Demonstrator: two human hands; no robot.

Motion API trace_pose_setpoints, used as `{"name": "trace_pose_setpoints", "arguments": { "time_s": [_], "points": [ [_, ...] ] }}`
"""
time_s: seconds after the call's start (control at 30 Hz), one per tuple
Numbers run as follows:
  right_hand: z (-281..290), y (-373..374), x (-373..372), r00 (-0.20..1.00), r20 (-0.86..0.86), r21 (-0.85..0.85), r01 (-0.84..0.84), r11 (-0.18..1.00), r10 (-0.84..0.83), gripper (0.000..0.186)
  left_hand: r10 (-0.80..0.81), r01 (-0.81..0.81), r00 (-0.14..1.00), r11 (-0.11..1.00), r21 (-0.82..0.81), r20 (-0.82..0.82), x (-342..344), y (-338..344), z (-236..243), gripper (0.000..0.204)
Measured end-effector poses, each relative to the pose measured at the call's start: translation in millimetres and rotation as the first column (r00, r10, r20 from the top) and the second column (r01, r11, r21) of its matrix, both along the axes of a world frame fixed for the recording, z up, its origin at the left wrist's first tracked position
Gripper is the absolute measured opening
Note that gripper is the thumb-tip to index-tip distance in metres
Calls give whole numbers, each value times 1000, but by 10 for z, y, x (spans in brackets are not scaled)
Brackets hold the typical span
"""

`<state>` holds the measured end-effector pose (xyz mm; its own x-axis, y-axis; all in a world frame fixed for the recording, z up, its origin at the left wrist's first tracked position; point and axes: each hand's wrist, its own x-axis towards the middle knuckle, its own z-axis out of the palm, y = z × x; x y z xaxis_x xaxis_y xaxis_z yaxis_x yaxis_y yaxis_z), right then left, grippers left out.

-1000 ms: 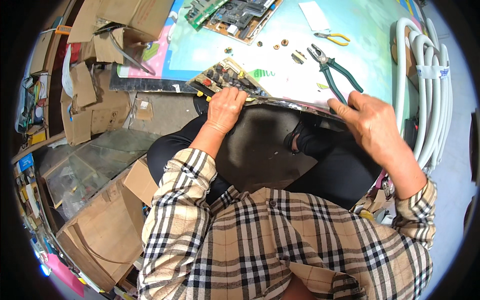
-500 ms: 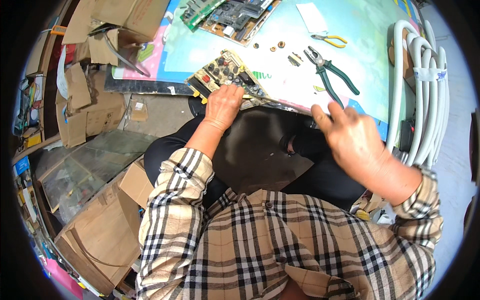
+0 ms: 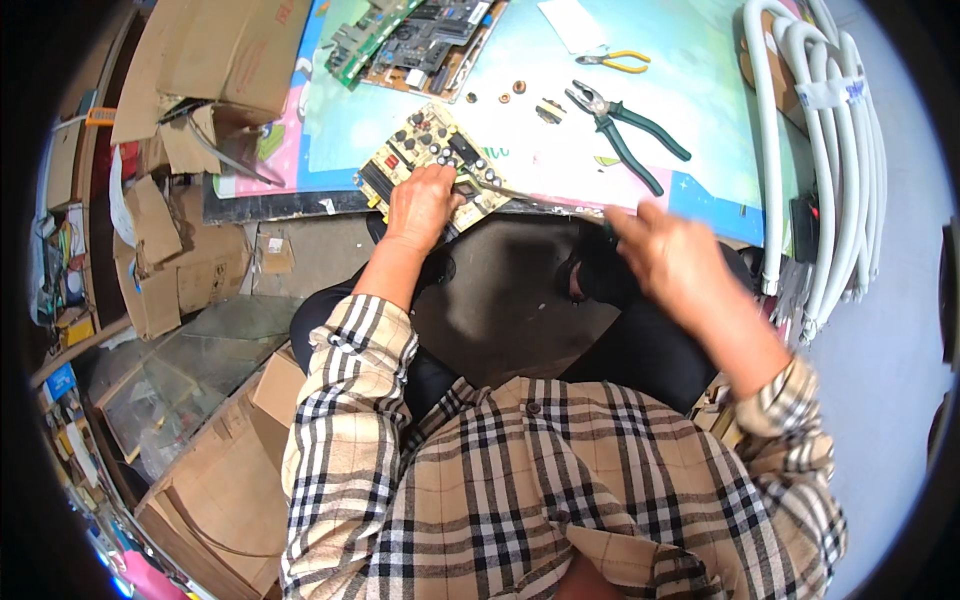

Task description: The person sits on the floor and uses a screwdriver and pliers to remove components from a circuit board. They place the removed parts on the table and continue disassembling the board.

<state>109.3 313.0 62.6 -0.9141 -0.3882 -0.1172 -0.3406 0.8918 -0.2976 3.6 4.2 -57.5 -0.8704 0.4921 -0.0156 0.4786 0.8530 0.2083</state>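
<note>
A tan circuit board [image 3: 400, 146], crowded with small capacitors and dark heat sinks, lies at the near edge of the table and partly overhangs it. My left hand [image 3: 422, 205] is closed on the board's near side, fingers pressed over its parts. From the board a long thin shaft, apparently a screwdriver [image 3: 545, 199], runs right to my right hand [image 3: 665, 250]. That hand is closed around its handle, which is mostly hidden, and is smeared by motion. The shaft's tip meets the board's parts near my left fingers; the exact contact point cannot be made out.
Beyond lie green-handled pliers [image 3: 625, 130], yellow-handled cutters [image 3: 615, 61], small copper rings [image 3: 519, 87], a small metal part [image 3: 549, 111] and more circuit boards [image 3: 420, 45]. White coiled hose [image 3: 825, 100] stands right. Cardboard boxes [image 3: 215, 70] crowd the left.
The whole view has shifted, so table things appear farther left and higher. The board has turned and shows more of its face. My right hand has moved slightly inward, still closed on the screwdriver.
</note>
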Motion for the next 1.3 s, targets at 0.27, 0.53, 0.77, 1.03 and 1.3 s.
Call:
{"name": "trace_pose_setpoints", "arguments": {
  "time_s": [0.27, 0.53, 0.77, 1.03, 1.3],
  "points": [
    [194, -30, -766, 973, -43, 157, -219, 963, 228, 15, -11, 24, 991, 995, -95, 135, -131, 55, 70, 29],
    [-196, -486, 449, 951, 161, 33, 261, 965, -263, 35, 16, -16, 1000, 995, -95, -8, 32, 89, -84, 29],
    [-19, -297, 312, 962, 145, 12, 233, 972, -232, 34, 85, -87, 974, 996, -3, 209, -109, 27, -10, 39],
    [-335, -129, 275, 938, 154, -80, 325, 943, -310, 38, 229, -521, 661, 826, 217, 715, -491, -122, -375, 22],
    [-492, -214, 403, 926, 199, -107, 347, 932, -322, 41, 395, -630, 478, 776, -7, 785, -598, 167, -165, 36]
  ]
}}
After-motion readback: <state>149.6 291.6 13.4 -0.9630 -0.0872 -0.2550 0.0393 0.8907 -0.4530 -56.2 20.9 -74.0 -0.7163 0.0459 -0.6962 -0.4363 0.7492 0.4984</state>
